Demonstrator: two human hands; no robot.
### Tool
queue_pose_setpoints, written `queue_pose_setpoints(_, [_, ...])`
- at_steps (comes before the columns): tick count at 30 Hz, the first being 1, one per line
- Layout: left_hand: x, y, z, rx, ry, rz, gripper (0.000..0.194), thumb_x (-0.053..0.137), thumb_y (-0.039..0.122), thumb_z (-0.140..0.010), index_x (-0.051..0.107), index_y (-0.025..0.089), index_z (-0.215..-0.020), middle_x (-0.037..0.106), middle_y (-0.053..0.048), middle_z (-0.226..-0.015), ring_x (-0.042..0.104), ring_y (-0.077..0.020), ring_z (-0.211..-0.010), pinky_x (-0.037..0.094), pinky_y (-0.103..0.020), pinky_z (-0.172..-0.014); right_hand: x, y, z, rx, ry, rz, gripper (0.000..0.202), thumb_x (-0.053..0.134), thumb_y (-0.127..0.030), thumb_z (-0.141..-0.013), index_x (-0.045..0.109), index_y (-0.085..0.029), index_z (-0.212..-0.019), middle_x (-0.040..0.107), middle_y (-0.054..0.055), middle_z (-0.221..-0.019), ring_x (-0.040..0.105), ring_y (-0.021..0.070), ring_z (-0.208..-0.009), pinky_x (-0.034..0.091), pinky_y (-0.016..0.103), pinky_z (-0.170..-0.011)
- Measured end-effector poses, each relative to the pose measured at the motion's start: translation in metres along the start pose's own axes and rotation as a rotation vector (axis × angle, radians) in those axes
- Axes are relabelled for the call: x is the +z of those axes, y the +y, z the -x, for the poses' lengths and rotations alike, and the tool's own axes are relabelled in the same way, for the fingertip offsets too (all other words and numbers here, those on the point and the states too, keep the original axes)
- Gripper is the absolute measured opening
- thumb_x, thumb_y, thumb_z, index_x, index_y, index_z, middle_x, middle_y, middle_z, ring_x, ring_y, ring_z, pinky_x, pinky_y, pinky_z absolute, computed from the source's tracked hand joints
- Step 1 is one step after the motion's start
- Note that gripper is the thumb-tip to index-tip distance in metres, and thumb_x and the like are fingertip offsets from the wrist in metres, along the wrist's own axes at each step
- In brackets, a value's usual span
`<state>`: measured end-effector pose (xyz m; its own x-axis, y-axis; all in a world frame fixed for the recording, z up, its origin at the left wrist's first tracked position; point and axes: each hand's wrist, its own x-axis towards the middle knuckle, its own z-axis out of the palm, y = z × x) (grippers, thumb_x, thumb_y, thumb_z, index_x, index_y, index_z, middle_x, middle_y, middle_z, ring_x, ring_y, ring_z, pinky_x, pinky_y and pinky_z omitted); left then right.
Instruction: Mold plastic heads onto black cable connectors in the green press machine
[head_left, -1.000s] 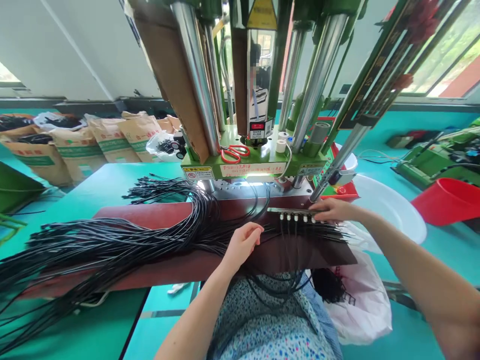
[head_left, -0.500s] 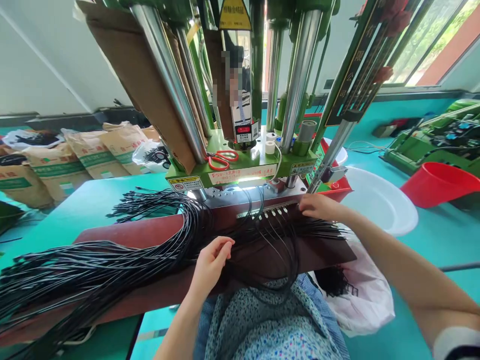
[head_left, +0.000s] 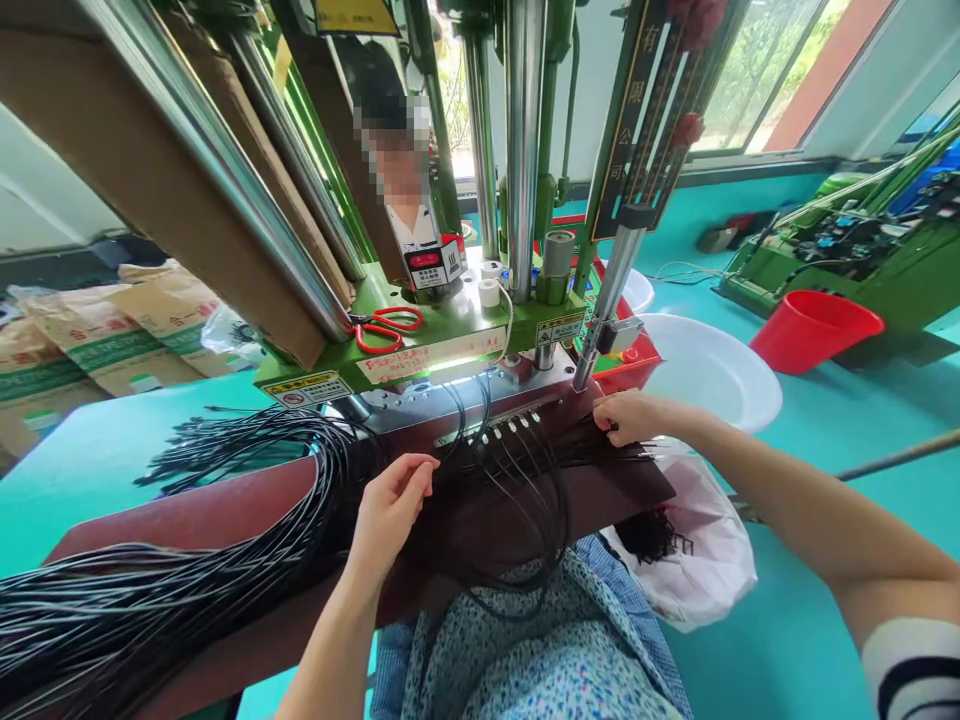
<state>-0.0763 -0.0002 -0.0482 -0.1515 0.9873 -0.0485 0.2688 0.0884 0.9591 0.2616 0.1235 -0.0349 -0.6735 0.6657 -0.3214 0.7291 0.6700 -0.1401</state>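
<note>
Fingertips pressed together, my left hand (head_left: pixel 394 505) is over the dark red board (head_left: pixel 480 540), left of the cables at the metal strip (head_left: pixel 495 420). What it pinches is too small to make out. My right hand (head_left: pixel 630 415) is closed at the right end of the board, with its fingers on black cables (head_left: pixel 592 445). Several thin cables run from the strip and loop down toward my lap. A thick bundle of black cables (head_left: pixel 322 490) curves across the board's left part.
A green press with steel columns (head_left: pixel 525 150) stands ahead, red-handled scissors (head_left: pixel 386 328) on its plate. At the right are a white basin (head_left: pixel 712 370), a red bucket (head_left: pixel 814 330) and a white bag (head_left: pixel 705 540). Paper sacks (head_left: pixel 127 330) stand at the left.
The camera view has shifted, so the press appears farther left. My right hand has moved down onto the cable ends. My left hand has risen nearer the metal strip, still pinched.
</note>
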Motion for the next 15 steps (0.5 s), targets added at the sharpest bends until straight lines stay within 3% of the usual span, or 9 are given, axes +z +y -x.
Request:
queue_pose_setpoints(9, [-0.016, -0.005, 0.004, -0.038, 0.044, -0.015, 0.03, 0.056, 0.043, -0.074, 0.06, 0.016, -0.085, 0.047, 0.004, -0.057, 0.039, -0.0061, -0.045, 0.028, -0.017, -0.038, 0.01, 0.006, 0.002, -0.093, -0.045, 0.02, 0.006, 0.057, -0.01, -0.052, 0.057, -0.015, -0.054, 0.053, 0.005, -0.081, 0.049, 0.0164, -0.071, 0.031, 0.026, -0.055])
queue_pose_setpoints(15, [-0.017, -0.011, -0.018, 0.016, 0.066, -0.082, 0.031, 0.055, 0.044, -0.074, 0.061, 0.016, -0.087, 0.049, 0.004, -0.059, 0.04, -0.0069, -0.045, 0.029, -0.018, -0.039, 0.006, 0.009, 0.001, -0.053, -0.014, -0.013, 0.009, 0.058, -0.007, -0.052, 0.059, -0.015, -0.054, 0.058, 0.004, -0.078, 0.051, 0.0153, -0.064, 0.032, 0.025, -0.052])
